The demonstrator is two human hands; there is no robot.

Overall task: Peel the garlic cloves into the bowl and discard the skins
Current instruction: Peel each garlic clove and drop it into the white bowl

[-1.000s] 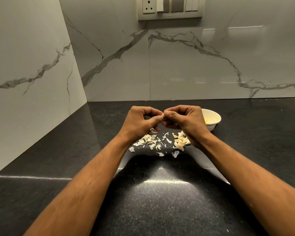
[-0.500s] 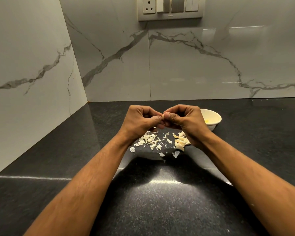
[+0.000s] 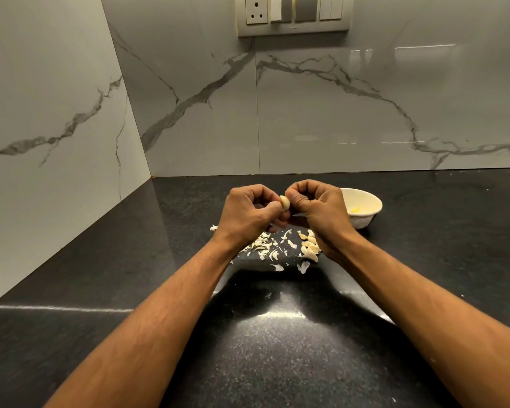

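Above the tabletop [image 3: 277, 348], left hand [image 3: 248, 212] and right hand [image 3: 315, 210] both pinch one garlic clove [image 3: 284, 202], grip closed on it. Clove looks light, firm, slippery; skin papery. Best held by the ends. Bowl [image 3: 365, 206] sits just right.

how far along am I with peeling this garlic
Partly done. Peeled garlic already lies in the white bowl, and skins litter the counter, undiscarded. Your left hand and right hand pinch one clove now. Several cloves remain on the counter.
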